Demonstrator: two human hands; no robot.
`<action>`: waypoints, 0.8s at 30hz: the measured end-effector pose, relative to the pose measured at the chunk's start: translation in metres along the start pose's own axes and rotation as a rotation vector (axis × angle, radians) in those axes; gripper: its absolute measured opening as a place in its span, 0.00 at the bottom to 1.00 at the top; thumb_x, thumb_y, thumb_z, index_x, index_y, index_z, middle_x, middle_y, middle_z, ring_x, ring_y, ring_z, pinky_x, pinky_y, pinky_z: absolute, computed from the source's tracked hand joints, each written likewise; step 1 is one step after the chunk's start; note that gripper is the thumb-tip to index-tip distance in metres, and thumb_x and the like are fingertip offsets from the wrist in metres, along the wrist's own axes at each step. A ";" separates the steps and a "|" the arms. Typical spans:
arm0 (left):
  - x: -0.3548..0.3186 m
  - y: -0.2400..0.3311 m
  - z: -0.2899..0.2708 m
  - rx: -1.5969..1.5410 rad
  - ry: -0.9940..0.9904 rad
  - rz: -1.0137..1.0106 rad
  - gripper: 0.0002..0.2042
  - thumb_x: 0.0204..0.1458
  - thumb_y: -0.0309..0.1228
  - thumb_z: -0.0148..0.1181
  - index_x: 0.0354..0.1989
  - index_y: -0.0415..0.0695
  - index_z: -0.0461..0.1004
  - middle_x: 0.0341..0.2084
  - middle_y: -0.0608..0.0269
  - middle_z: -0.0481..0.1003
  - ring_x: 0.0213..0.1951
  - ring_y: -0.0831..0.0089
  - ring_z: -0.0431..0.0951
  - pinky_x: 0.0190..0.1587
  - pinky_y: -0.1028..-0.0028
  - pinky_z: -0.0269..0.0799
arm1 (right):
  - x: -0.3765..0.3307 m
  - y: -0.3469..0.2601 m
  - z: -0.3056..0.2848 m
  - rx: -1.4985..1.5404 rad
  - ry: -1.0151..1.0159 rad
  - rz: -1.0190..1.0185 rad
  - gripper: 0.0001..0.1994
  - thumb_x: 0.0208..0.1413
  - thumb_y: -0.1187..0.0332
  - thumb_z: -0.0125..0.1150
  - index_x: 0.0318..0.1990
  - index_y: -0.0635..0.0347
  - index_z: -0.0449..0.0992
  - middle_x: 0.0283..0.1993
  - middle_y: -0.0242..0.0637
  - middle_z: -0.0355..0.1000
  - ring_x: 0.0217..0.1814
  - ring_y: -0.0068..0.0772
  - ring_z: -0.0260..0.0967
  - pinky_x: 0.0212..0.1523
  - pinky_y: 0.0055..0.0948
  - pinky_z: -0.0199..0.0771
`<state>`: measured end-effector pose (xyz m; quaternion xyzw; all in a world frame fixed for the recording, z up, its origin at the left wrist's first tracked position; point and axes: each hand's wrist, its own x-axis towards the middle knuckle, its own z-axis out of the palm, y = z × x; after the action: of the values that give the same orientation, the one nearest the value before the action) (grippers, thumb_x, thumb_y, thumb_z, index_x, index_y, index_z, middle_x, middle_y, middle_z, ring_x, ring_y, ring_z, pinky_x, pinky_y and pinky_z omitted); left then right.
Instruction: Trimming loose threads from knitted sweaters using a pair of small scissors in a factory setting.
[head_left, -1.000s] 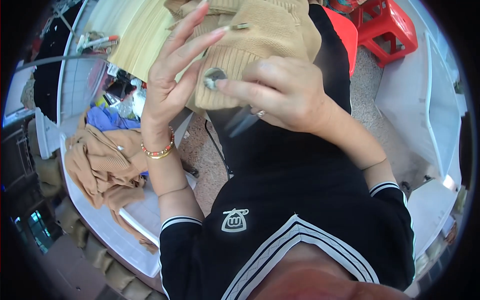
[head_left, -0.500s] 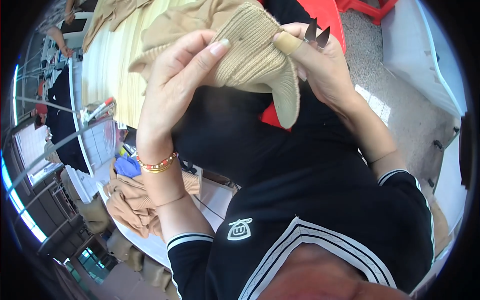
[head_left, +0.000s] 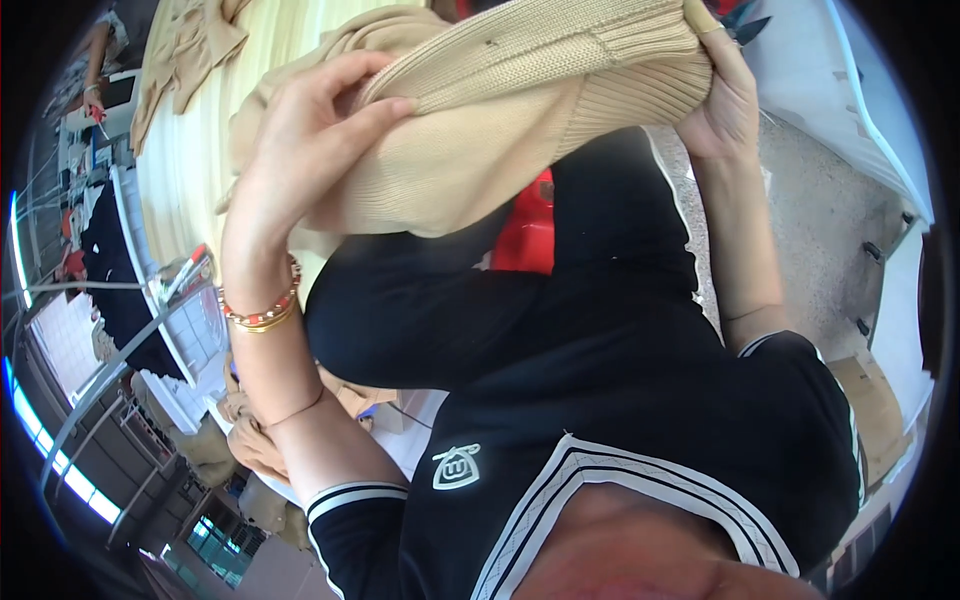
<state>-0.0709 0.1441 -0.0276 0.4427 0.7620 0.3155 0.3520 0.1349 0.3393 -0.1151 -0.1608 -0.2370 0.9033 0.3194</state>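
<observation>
A beige knitted garment (head_left: 500, 110) with a ribbed hem is stretched between both hands, raised high in front of me. My left hand (head_left: 300, 150), wearing bead and gold bracelets at the wrist, grips its left part with fingers curled over the top edge. My right hand (head_left: 720, 90) grips the ribbed hem at the right; a small dark pair of snips (head_left: 745, 20) sticks out above that hand. My black top with white stripes fills the lower view.
A pale yellow table (head_left: 190, 170) with more beige garments (head_left: 185, 45) lies at the left. A red stool (head_left: 525, 225) shows behind my arm. Beige fabric pieces (head_left: 250, 450) lie on a white surface lower left. Grey floor and white furniture (head_left: 870, 130) at right. Another person's arm (head_left: 95, 60) is at far upper left.
Both hands have lifted the garment higher and spread it wider. The view has tilted, so the table and workshop now sit further left.
</observation>
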 end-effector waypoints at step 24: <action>0.030 0.006 0.049 -0.765 -0.261 -0.233 0.12 0.55 0.27 0.59 0.47 0.37 0.74 0.37 0.62 0.78 0.36 0.82 0.78 0.40 0.83 0.75 | -0.030 0.005 -0.008 -1.139 -0.160 -0.463 0.18 0.53 0.75 0.60 0.52 0.61 0.70 0.42 0.32 0.65 0.42 0.24 0.62 0.44 0.23 0.61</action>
<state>-0.0390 0.1814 -0.0577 0.2272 0.5839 0.4752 0.6178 0.1581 0.3187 -0.1205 -0.1821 -0.7337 0.5518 0.3522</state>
